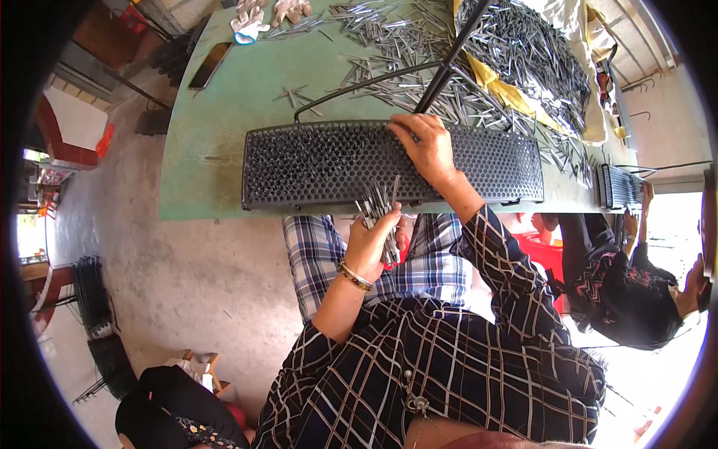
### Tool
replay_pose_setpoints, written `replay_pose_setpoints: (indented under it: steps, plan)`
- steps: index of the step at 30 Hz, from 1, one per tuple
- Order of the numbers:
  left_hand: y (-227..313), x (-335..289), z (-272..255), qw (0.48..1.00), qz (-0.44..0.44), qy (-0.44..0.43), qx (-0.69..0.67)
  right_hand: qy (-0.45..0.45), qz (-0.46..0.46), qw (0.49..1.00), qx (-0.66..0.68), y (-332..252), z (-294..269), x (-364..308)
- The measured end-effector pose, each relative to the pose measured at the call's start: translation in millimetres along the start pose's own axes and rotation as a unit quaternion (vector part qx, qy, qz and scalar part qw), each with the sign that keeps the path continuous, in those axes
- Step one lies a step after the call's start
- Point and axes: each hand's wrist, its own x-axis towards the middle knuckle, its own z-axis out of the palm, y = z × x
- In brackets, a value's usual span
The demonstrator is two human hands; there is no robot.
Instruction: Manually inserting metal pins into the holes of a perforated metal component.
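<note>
In front of me on the table's near edge lies a long black perforated metal rack (329, 161) with rows of round holes. Many holes in its left half show shiny metal bits, while the right half looks mostly bare. A bundle of thin metal strips (380, 200) is gripped in my left hand (369, 243), just below the rack's front edge. My right hand (430, 150) rests over the rack's middle, its bent fingertips close together near the far rim. Whether a strip sits between those fingertips is too small to tell. A black bent rod (366, 81) rises behind the rack.
Loose metal strips (396, 37) spread over the green table (217, 127), with a large heap (531, 60) on yellow and white sacking at the right. Gloves (250, 22) and a phone (211, 65) lie far left. Another person (628, 284) handles a similar rack (621, 187) at right.
</note>
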Motion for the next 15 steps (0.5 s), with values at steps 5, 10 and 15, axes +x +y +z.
replay_pose_setpoints:
  steps: [5,10,15]
  plan:
    - [-0.4,-0.9,1.4,1.000,-0.006,0.006,-0.015,0.000,0.002,1.000,-0.011,2.9,1.0,-2.4]
    - [-1.6,-1.5,2.9,1.000,-0.010,-0.006,-0.018,-0.016,-0.045,0.999,-0.020,3.1,-2.3,-1.7]
    - [-0.5,0.4,-0.6,0.999,0.009,-0.011,-0.039,-0.120,0.176,0.959,0.185,-30.9,-33.2,-11.6]
